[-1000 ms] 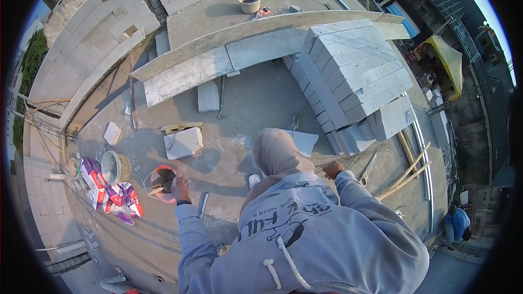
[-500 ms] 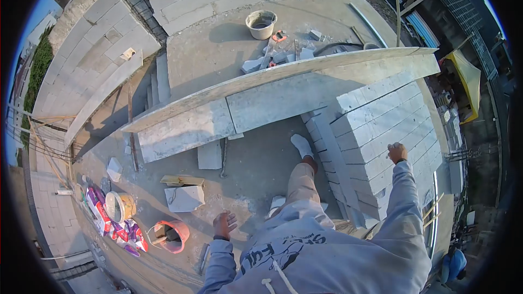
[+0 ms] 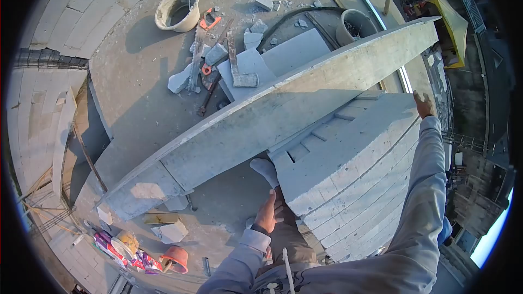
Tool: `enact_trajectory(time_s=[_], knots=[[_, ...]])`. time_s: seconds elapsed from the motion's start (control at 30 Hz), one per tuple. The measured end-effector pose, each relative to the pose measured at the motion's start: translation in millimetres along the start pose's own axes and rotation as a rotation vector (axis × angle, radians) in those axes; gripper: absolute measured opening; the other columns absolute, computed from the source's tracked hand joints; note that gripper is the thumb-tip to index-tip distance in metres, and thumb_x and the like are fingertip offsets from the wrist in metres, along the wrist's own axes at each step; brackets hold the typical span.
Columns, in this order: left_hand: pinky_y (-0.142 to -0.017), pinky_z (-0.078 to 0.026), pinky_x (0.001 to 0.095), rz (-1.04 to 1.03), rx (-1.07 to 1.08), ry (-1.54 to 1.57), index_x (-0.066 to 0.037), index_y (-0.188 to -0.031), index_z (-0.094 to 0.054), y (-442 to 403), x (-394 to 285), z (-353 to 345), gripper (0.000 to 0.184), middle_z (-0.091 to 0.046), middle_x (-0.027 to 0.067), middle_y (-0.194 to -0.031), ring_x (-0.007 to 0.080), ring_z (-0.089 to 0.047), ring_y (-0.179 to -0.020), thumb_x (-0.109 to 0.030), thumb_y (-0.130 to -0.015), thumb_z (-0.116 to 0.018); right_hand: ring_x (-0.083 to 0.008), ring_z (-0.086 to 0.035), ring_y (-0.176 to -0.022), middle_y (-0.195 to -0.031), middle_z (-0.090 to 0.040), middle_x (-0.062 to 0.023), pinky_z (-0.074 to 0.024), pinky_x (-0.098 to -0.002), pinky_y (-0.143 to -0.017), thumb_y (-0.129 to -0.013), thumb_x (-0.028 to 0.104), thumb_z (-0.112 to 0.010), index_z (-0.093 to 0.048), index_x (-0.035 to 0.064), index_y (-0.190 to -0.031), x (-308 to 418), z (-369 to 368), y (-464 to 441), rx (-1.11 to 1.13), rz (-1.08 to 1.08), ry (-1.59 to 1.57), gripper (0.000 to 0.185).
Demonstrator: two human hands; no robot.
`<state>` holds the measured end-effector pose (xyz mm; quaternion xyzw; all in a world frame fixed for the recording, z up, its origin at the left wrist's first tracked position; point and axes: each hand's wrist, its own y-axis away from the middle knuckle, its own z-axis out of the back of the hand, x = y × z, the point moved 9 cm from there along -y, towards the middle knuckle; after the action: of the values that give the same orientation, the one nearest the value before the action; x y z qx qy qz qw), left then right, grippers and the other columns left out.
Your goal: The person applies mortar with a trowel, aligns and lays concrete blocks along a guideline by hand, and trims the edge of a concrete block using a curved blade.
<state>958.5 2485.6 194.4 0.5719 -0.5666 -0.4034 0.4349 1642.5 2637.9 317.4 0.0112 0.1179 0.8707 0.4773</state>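
Left hand (image 3: pixel 267 213): released, fingers apart, near the blocks.
Right hand (image 3: pixel 424 105): at the blocks' far corner; I can't tell whether it's grasping.
Blocks (image 3: pixel 348 163): stacked beside the long slab (image 3: pixel 272 114).
Saw (image 3: pixel 196 61): beyond the slab, near a bucket (image 3: pixel 190 20).

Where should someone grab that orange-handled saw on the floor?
Probably its orange handle, from above, on the side away from the bucket: the handle sticks out past the broken blocks, while the blade lies among them.
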Motion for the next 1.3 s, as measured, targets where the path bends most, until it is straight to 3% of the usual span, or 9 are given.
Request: enact_trajectory(time_s=[0.03,0.2,0.43,0.67,0.77,0.87,1.07,1.23,1.3], knots=[[-0.099,-0.037,0.0579,0.082,0.063,0.026,-0.012,-0.145,-0.027,-11.2,10.2,-8.0,0.085,-0.040,0.0131,-0.143,0.0347,-0.045,-0.126,-0.069,-0.084,-0.046,-0.0386,-0.044,-0.125,-0.133,-0.046,-0.0286,-0.0342,-0.0427,-0.105,-0.078,0.071,-0.050,-0.043,-0.0021,-0.134,-0.3,-27.3,-11.3,0.075,0.020,-0.022,0.092],[-0.093,-0.043,0.0568,0.026,0.191,0.201,-0.017,-0.144,-0.030,-5.0,-3.4,-44.4,0.082,-0.043,0.0082,-0.141,0.0310,-0.050,-0.121,-0.070,-0.084,-0.044,-0.0372,-0.050,-0.120,-0.129,-0.051,-0.0258,-0.0397,-0.0405,-0.100,-0.075,0.053,-0.063,-0.043,-0.0027,-0.132,24.1,-28.6,-6.6,0.172,-0.109,0.012,0.082],[-0.091,-0.047,0.0508,0.042,0.138,0.283,-0.012,-0.135,-0.042,-22.7,-8.9,-44.6,0.067,-0.054,0.0105,-0.128,0.0285,-0.056,-0.114,-0.056,-0.087,-0.055,-0.0377,-0.051,-0.118,-0.126,-0.053,-0.0255,-0.0416,-0.0414,-0.097,-0.078,0.042,-0.064,-0.051,-0.0003,-0.121,27.5,-26.7,1.3,-0.032,-0.119,-0.040,0.062],[-0.091,-0.048,0.0435,0.056,0.176,0.290,-0.011,-0.129,-0.047,-27.5,-10.1,-42.8,0.056,-0.056,0.0107,-0.125,0.0262,-0.056,-0.113,-0.047,-0.088,-0.057,-0.0360,-0.049,-0.122,-0.132,-0.050,-0.0248,-0.0393,-0.0385,-0.102,-0.078,0.044,-0.063,-0.044,-0.0022,-0.131,28.6,-15.7,3.3,0.084,-0.172,0.041,0.073],[-0.092,-0.047,0.0432,-0.048,0.196,0.364,-0.011,-0.129,-0.047,-50.2,12.4,-19.8,0.056,-0.056,0.0101,-0.125,0.0259,-0.056,-0.112,-0.045,-0.087,-0.059,-0.0362,-0.049,-0.122,-0.130,-0.050,-0.0258,-0.0391,-0.0398,-0.101,-0.078,0.045,-0.062,-0.043,-0.0028,-0.132,27.0,-24.8,-0.6,0.129,-0.085,0.035,0.075],[-0.092,-0.048,0.0412,0.063,0.080,0.472,-0.008,-0.126,-0.049,-30.8,14.8,-4.7,0.051,-0.058,0.0115,-0.122,0.0252,-0.058,-0.109,-0.039,-0.088,-0.060,-0.0371,-0.051,-0.120,-0.127,-0.053,-0.0266,-0.0396,-0.0402,-0.101,-0.078,0.046,-0.061,-0.047,-0.0033,-0.129,44.7,-24.5,22.9,0.117,-0.028,0.080,0.073],[-0.090,-0.048,0.0441,0.021,-0.161,0.426,-0.010,-0.122,-0.052,24.7,8.1,76.9,0.049,-0.059,0.0102,-0.119,0.0245,-0.058,-0.110,-0.037,-0.084,-0.065,-0.0401,-0.055,-0.113,-0.119,-0.057,-0.0284,-0.0412,-0.0419,-0.098,-0.078,0.044,-0.058,-0.054,-0.0056,-0.117,80.5,-72.5,54.7,0.205,0.024,0.114,0.063],[-0.091,-0.047,0.0445,-0.305,-0.110,0.519,-0.010,-0.122,-0.053,78.1,-5.7,126.0,0.051,-0.059,0.0096,-0.118,0.0248,-0.057,-0.110,-0.039,-0.081,-0.065,-0.0409,-0.054,-0.113,-0.119,-0.056,-0.0299,-0.0408,-0.0414,-0.098,-0.076,0.048,-0.058,-0.056,-0.0079,-0.113,104.3,-91.9,96.1,0.214,0.114,0.031,0.067],[-0.089,-0.049,0.0418,-0.254,-0.049,0.574,-0.007,-0.122,-0.053,97.8,-1.9,140.5,0.051,-0.059,0.0104,-0.119,0.0248,-0.057,-0.111,-0.040,-0.084,-0.061,-0.0405,-0.051,-0.118,-0.125,-0.051,-0.0313,-0.0383,-0.0414,-0.101,-0.077,0.049,-0.058,-0.056,-0.0072,-0.115,121.4,-107.2,111.8,0.196,0.181,0.014,0.068]])
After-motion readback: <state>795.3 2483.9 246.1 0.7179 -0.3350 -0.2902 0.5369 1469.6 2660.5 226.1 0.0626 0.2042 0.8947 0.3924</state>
